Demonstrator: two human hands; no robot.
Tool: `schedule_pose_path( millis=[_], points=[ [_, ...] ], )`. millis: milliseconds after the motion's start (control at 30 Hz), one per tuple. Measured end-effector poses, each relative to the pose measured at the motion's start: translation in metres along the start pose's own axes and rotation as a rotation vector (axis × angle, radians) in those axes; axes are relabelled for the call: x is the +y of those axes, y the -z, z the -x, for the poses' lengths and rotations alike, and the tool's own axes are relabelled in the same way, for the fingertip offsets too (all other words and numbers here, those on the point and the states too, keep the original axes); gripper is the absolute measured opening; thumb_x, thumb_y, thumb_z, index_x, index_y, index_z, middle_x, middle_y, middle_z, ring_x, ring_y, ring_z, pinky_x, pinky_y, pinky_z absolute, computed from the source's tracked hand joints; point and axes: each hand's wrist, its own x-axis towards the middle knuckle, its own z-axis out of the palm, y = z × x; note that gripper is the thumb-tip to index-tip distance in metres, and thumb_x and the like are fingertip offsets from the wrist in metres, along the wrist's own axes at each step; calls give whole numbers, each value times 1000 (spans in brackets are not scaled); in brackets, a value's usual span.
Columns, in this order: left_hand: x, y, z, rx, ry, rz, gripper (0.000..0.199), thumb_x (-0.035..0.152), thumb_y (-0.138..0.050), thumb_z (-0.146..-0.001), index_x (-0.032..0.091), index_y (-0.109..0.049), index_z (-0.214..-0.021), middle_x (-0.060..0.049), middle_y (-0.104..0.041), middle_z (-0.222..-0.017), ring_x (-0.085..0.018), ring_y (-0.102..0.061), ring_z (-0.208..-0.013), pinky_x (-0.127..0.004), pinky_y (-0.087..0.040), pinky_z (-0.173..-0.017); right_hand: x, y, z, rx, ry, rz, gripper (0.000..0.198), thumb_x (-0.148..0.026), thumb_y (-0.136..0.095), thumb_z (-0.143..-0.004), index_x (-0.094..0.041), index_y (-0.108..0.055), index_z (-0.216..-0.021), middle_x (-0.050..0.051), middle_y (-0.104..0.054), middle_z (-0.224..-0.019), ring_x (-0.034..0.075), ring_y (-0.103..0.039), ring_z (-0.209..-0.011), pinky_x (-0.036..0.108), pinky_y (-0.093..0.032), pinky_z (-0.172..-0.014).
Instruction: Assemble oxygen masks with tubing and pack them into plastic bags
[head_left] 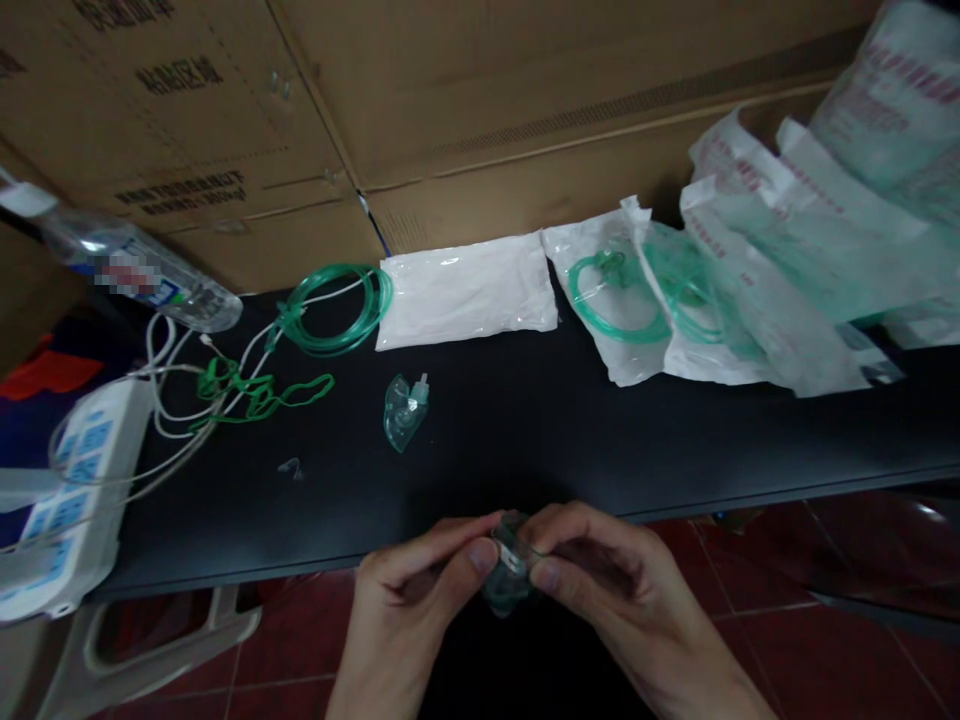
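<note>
1. Head view: the left hand (pixel 431 575) has its grip nearly closed, thumb and forefinger pinching the left side of a clear oxygen mask (pixel 506 592).
2. The right hand (pixel 607 570) pinches the mask's right side between thumb and fingertips, its other fingers curled; what lies under those tips is too hidden to tell.
3. The mask is between the two hands at the tabletop (pixel 525 430)'s near edge. A pale strip (pixel 512 558) shows on it.
4. The step in hand seems to be fine fingertip work around that strip; the next move probably calls for a steady left pinch and small, light right-hand pressure, as the shell looks thin and flexible.
5. The mask's long axis appears to run roughly towards and away from the wearer, rounded end nearest the body; the strip slants down to the right. Which end is the nose end, I cannot tell.
6. Beyond, a second mask (pixel 402 418) lies on the tabletop, its connector (pixel 422 387) pointing away and slightly right.
7. Farther out are green elastic straps (pixel 262 398), coiled green tubing (pixel 330 348), a white packet (pixel 469 290) and bagged mask sets (pixel 619 345).
</note>
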Motion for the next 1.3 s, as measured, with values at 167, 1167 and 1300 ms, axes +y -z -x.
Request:
schedule_pose_path(
  millis=[167, 1167, 1300],
  points=[
    [-3, 3, -2, 50, -272, -274, 35, 27, -92, -72, 33, -84, -106, -4, -84, -105, -24, -81, -94, -29, -65, -86, -1, 3, 2, -47, -2, 115, 7, -29, -72, -94, -27, -78, -91, 0, -78, -97, 14, -74, -97, 22, -57, -90],
    [-21, 20, -28, -252, -776, -354, 50, 29, -81, -86, 40, -69, -133, -6, -78, -122, -27, -74, -117, -40, -60, -101, 5, 3, -5, -88, 434, 435, 19, -14, -78, -87, -30, -84, -94, 1, -83, -94, 18, -78, -87, 24, -63, -82],
    [-28, 28, -24, -280, -437, -213, 81, 63, -81, -72, 34, -60, -145, -12, -65, -144, -33, -60, -135, -45, -48, -114, 3, 10, -5, -109, 227, 391, 17, -37, -69, -96, -27, -80, -87, 1, -77, -85, 17, -74, -82, 23, -59, -78]
  ],
)
